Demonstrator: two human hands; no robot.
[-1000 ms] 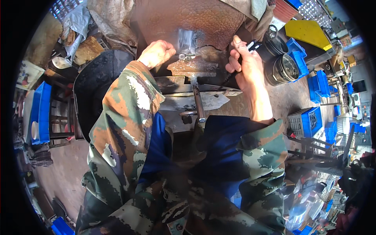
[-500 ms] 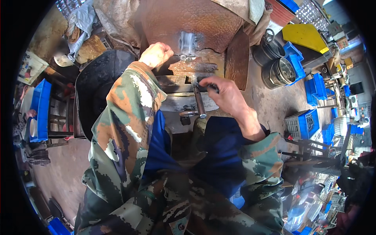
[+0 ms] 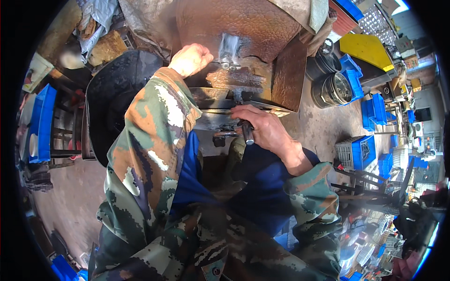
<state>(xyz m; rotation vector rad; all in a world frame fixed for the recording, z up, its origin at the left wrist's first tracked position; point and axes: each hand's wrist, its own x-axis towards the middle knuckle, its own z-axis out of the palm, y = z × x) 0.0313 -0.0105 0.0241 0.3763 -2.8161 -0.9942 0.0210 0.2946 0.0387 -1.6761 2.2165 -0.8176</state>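
Observation:
My left hand [image 3: 191, 60] is closed in a fist-like curl at the left of a wet, rust-brown work trough [image 3: 229, 78]. Whatever its fingers hold, if anything, is hidden. Beside it a small metal fitting [image 3: 226, 65] sits under a white blur of spray or water [image 3: 228, 46]. Nearer to me, my right hand [image 3: 265, 129] has its fingers laid over a dark metal rod [image 3: 248, 134] and closed on it. The rod's round end sticks out toward me below the fingers. A short metal piece [image 3: 225, 134] lies just left of the rod, under the trough's front edge.
A large black tub [image 3: 105, 93] stands at my left, and a blue crate [image 3: 42, 124] beyond it. A rusty side plate [image 3: 290, 70] bounds the trough on the right. Black buckets [image 3: 335, 90], blue bins [image 3: 373, 110] and a grey crate [image 3: 347, 154] are farther right.
My right hand has moved left and nearer to me, from beside the rod to over it. The rod's end has shifted slightly right. My left hand stays by the spray, still closed.

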